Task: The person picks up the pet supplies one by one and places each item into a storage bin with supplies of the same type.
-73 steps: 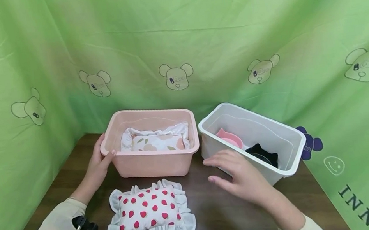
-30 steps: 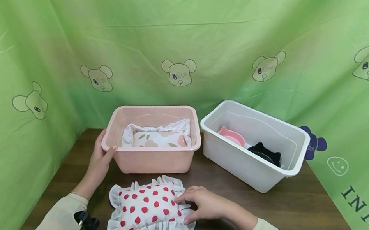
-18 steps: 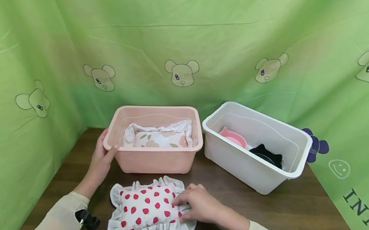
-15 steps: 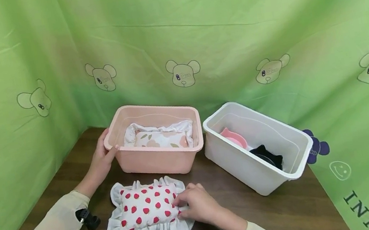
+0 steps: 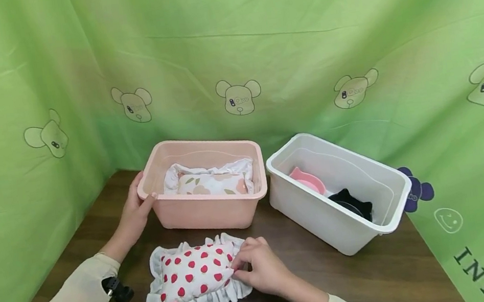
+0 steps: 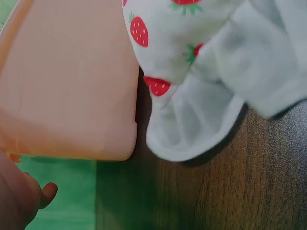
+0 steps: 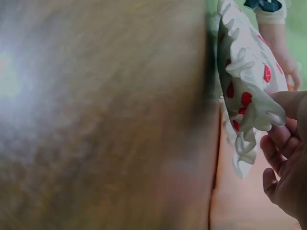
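Strawberry pillow (image 5: 194,276) backdrop: green curtain (image 5: 282,42), printed with mouse-like heads (image 5: 240,99).
Table (image 5: 315,275): dark wood grain; the strawberry pillow is near its front.
White box (image 5: 312,218): angled, on the right, with a pink dish (image 5: 307,181) and a black dish (image 5: 351,205) inside.
Pink box (image 5: 209,216): behind the strawberry pillow, holding a floral pillow (image 5: 211,183).
Just changed: the strawberry pillow's right edge, flat moments ago, is now drawn up; this reads as a hold taken, not merely a touch.
Left hand (image 5: 134,210): grips the pink box's left rim, thumb over the edge.
Right hand (image 5: 263,269): fingers narrow, pinching the ruffled edge.
Writing: "INN" (image 5: 476,270) on the curtain; smaller print on the heads is unclear.
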Available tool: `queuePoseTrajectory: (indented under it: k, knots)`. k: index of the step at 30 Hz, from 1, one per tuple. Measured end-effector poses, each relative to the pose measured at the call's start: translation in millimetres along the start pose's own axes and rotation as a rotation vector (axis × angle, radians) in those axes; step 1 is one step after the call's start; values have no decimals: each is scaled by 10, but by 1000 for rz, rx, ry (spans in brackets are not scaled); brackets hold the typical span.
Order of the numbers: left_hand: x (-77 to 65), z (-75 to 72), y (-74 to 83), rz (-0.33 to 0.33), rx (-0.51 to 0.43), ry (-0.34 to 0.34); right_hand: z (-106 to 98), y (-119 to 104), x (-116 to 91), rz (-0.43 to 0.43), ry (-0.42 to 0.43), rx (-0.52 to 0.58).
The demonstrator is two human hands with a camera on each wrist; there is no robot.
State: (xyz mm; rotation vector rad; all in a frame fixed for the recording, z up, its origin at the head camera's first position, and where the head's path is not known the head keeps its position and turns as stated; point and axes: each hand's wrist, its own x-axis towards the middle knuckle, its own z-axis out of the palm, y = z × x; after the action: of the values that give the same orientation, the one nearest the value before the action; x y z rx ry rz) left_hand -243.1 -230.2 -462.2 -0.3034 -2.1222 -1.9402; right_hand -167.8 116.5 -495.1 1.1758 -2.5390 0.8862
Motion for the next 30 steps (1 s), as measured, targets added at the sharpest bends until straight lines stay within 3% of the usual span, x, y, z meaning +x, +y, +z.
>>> queuePoseTrajectory:
  k: [7, 17, 30]
  knots:
    - [-34, 10, -36, -3, -9, 5, -160, -78, -27, 10, 88, 112]
    - [2, 11, 8, -9, -1, 0, -436, -201, -30, 192, 119, 223]
    - [3, 13, 34, -8, 14, -1, -833, -325, 12, 273, 171, 307]
